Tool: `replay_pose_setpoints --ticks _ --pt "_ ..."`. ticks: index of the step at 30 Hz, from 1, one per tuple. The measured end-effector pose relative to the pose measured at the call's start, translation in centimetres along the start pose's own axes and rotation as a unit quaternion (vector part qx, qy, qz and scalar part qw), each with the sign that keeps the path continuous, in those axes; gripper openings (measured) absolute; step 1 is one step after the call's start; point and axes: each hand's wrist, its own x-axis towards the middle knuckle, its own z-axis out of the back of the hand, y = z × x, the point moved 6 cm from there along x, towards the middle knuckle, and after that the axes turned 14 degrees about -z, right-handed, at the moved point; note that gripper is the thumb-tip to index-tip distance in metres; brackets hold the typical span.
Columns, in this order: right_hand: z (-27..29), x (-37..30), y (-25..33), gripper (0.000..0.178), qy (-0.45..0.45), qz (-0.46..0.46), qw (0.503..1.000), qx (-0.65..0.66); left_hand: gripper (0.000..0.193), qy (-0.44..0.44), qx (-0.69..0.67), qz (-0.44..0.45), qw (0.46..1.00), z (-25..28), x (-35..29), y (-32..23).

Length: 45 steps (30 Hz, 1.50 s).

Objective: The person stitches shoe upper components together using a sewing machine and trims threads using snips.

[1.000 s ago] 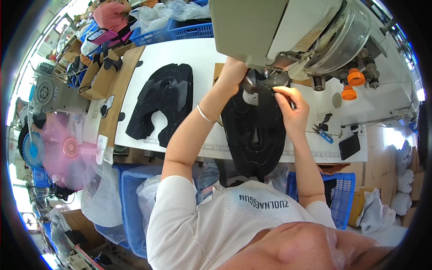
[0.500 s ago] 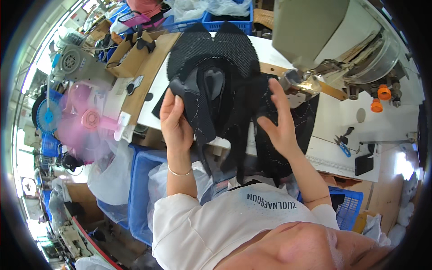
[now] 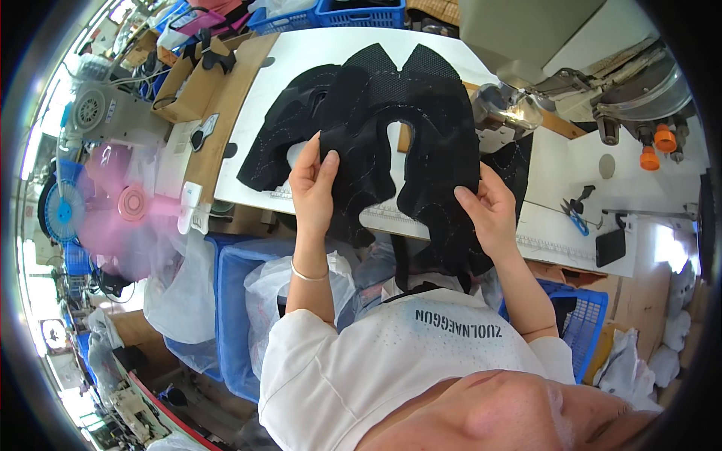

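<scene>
At the left, a pink fan (image 3: 131, 203) stands beyond the white surface (image 3: 316, 49). On that surface, a black fabric piece (image 3: 278, 124) lies partly hidden behind the held one. The left hand (image 3: 312, 188) is nearly closed, thumb and fingers pinching the left side of a black shoe upper (image 3: 440, 143), notched mesh end pointing away from the person. The right hand (image 3: 492, 210) pinches its right edge; half a second earlier it is spread and off the upper. So the upper, curled then, now opens out between both hands, just left of the sewing machine (image 3: 500, 113), which suggests handling rather than stitching. Farther right lie blue-handled snips (image 3: 577, 218).
</scene>
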Motion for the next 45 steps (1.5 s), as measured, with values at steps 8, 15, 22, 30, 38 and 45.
replay_pose_setpoints --ticks 8,15,22,30,38,45 --pt "2.7 -2.1 -1.0 0.048 -0.035 -0.058 0.997 0.026 0.067 0.229 0.113 0.039 0.966 -9.9 -4.8 -2.0" --pt "7.9 -4.8 -0.1 0.044 -0.113 -0.018 0.991 -0.075 0.061 0.197 -0.105 0.163 0.961 -13.7 -5.6 1.4" --pt "24.4 -12.3 -2.1 0.037 -0.441 -0.037 0.703 -0.557 0.057 0.173 -0.124 0.168 0.963 -14.2 -6.3 1.6" --pt "26.2 -11.8 -4.1 0.036 -0.414 -0.108 0.65 -0.628 0.046 0.17 -0.042 0.098 0.98 -13.8 -7.0 1.4" --pt "19.0 -12.0 -2.0 0.026 -0.445 0.048 0.778 -0.442 0.044 0.162 -0.016 0.087 0.983 -13.3 -7.5 1.8" --pt "5.7 -6.3 3.2 0.046 -0.249 0.215 0.845 -0.421 0.042 0.109 -0.054 0.08 0.989 -14.0 -7.5 0.7"
